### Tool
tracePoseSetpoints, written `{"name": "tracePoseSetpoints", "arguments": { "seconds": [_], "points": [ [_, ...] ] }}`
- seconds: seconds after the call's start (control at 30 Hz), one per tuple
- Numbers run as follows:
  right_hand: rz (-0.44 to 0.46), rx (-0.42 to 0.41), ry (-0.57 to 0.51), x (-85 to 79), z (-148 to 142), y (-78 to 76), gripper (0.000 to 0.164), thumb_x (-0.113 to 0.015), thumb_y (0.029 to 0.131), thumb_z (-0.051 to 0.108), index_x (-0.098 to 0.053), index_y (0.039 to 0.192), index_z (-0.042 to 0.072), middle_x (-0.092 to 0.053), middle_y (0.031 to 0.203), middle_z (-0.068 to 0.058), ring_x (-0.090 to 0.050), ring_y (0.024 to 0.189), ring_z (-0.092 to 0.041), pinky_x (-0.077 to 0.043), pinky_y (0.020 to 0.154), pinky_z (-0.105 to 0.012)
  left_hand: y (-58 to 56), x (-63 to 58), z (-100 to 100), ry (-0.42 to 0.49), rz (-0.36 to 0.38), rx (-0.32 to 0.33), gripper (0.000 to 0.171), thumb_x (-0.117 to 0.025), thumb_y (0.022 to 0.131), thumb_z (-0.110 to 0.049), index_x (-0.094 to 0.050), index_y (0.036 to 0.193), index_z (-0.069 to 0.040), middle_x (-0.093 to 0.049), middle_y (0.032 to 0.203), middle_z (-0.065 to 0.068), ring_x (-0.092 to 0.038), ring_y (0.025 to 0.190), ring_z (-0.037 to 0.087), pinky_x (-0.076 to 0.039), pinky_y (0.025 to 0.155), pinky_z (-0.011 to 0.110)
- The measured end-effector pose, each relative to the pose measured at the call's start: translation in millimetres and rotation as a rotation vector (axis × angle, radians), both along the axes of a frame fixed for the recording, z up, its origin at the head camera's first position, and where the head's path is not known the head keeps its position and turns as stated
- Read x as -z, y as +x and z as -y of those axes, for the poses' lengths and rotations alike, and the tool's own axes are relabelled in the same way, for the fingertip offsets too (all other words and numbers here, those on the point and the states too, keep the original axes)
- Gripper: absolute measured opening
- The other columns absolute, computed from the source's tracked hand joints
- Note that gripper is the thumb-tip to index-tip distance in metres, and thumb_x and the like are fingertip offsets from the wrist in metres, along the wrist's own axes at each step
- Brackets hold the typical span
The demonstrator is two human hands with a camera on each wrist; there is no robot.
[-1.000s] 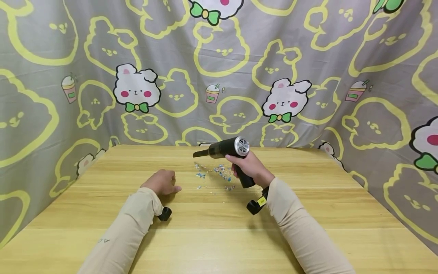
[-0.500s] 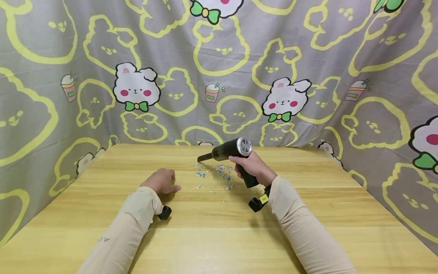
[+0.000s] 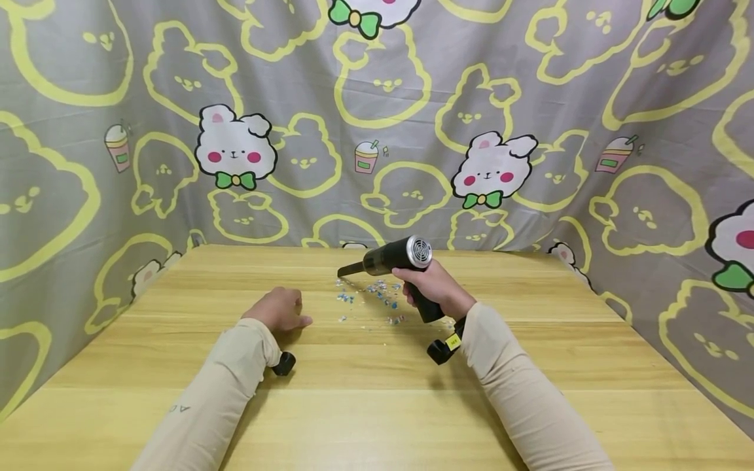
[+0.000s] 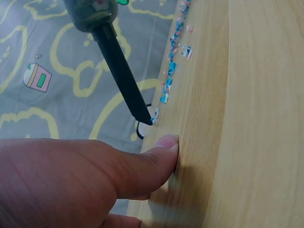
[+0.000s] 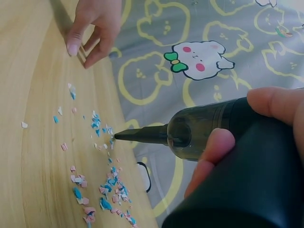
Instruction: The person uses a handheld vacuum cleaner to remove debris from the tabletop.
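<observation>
My right hand (image 3: pixel 438 288) grips the handle of a black handheld vacuum cleaner (image 3: pixel 389 258) with a silver vented end. Its narrow nozzle (image 5: pixel 142 134) slants down to the left, the tip at the far edge of some scattered paper scraps (image 3: pixel 383 292). Blue, pink and white pieces show in the right wrist view, a few close by the tip. My left hand (image 3: pixel 277 310) rests on the table left of the scraps, holding nothing, its fingers loosely bent and the thumb pointing right. In the left wrist view its thumb (image 4: pixel 159 159) lies near the nozzle tip.
A wooden table (image 3: pixel 377 425) spreads under both hands. Behind it and along both sides hangs a grey curtain (image 3: pixel 318 85) with yellow outlines and white rabbits. A black wrist camera (image 3: pixel 284 364) sits on the left wrist, another camera (image 3: pixel 440 351) on the right.
The vacuum cleaner's nozzle has dipped toward the scraps and moved slightly right, then barely shifted back left. My left hand has stayed in place.
</observation>
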State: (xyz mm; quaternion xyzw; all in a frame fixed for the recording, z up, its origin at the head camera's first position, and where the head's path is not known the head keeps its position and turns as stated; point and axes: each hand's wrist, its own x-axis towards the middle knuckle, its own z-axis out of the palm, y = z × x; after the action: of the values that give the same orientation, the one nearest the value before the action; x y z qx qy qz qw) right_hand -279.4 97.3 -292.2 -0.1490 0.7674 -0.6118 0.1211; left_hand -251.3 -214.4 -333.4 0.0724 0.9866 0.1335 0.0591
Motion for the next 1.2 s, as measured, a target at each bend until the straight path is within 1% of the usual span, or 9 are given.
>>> {"name": "tracePoseSetpoints", "arguments": {
  "seconds": [0.23,0.4,0.57,0.77,0.87,0.97,1.2],
  "points": [
    [-0.014,-0.001,0.011,0.0,-2,-1.3,0.040,-0.067,0.088,0.030,-0.052,0.121,0.014,-0.054,0.066,-0.007,-0.052,0.050,-0.017,-0.047,0.052,-0.030,0.4,-1.1,-1,-0.004,-0.001,0.000,0.051,-0.068,0.088,-0.035,-0.055,0.118,0.004,-0.057,0.121,0.028,-0.050,0.115,0.044,-0.044,0.095,0.055],
    [-0.048,-0.019,0.016,-3.8,-3,-0.7,0.040,-0.066,0.090,0.028,-0.051,0.124,0.014,-0.054,0.066,-0.009,-0.052,0.050,-0.017,-0.047,0.052,-0.030,1.3,-0.6,-1,0.000,0.002,-0.006,0.051,-0.068,0.087,-0.035,-0.055,0.118,0.004,-0.057,0.122,0.028,-0.050,0.115,0.044,-0.044,0.095,0.054],
    [-0.083,-0.029,0.018,-15.8,-13,2.5,0.040,-0.065,0.090,0.025,-0.049,0.125,0.014,-0.054,0.067,-0.011,-0.051,0.049,-0.018,-0.047,0.050,-0.030,1.3,-0.6,-1,0.006,0.014,-0.016,0.051,-0.068,0.088,-0.035,-0.055,0.119,0.003,-0.057,0.123,0.026,-0.051,0.115,0.042,-0.045,0.094,0.054],
    [-0.114,-0.063,0.063,-34.9,-36,7.0,0.041,-0.065,0.090,0.026,-0.048,0.124,0.009,-0.054,0.066,-0.010,-0.051,0.050,-0.018,-0.047,0.050,-0.030,0.0,-1.4,-1,-0.005,0.010,-0.014,0.051,-0.067,0.088,-0.035,-0.055,0.119,0.003,-0.057,0.122,0.026,-0.051,0.114,0.042,-0.045,0.093,0.054],
    [-0.117,-0.066,0.073,-41.1,-44,9.3,0.040,-0.064,0.091,0.025,-0.048,0.124,0.009,-0.054,0.066,-0.011,-0.051,0.050,-0.018,-0.047,0.051,-0.030,-0.3,-1.6,-1,-0.010,0.007,-0.012,0.051,-0.067,0.088,-0.036,-0.055,0.119,0.003,-0.057,0.122,0.027,-0.051,0.114,0.043,-0.045,0.094,0.054],
    [-0.112,-0.073,0.090,-42.6,-48,9.8,0.039,-0.063,0.091,0.024,-0.048,0.124,0.009,-0.055,0.065,-0.010,-0.051,0.049,-0.018,-0.046,0.050,-0.030,0.2,-0.9,-1,-0.011,0.004,-0.009,0.051,-0.067,0.088,-0.035,-0.055,0.118,0.004,-0.057,0.121,0.027,-0.051,0.114,0.043,-0.044,0.094,0.054],
    [-0.092,-0.083,0.126,-39.4,-49,7.1,0.041,-0.065,0.090,0.027,-0.050,0.123,0.007,-0.055,0.062,-0.007,-0.051,0.048,-0.018,-0.046,0.050,-0.029,0.4,1.0,-1,-0.006,-0.002,-0.004,0.050,-0.067,0.088,-0.035,-0.055,0.117,0.004,-0.057,0.120,0.027,-0.051,0.113,0.043,-0.045,0.094,0.054]
  ]
}}
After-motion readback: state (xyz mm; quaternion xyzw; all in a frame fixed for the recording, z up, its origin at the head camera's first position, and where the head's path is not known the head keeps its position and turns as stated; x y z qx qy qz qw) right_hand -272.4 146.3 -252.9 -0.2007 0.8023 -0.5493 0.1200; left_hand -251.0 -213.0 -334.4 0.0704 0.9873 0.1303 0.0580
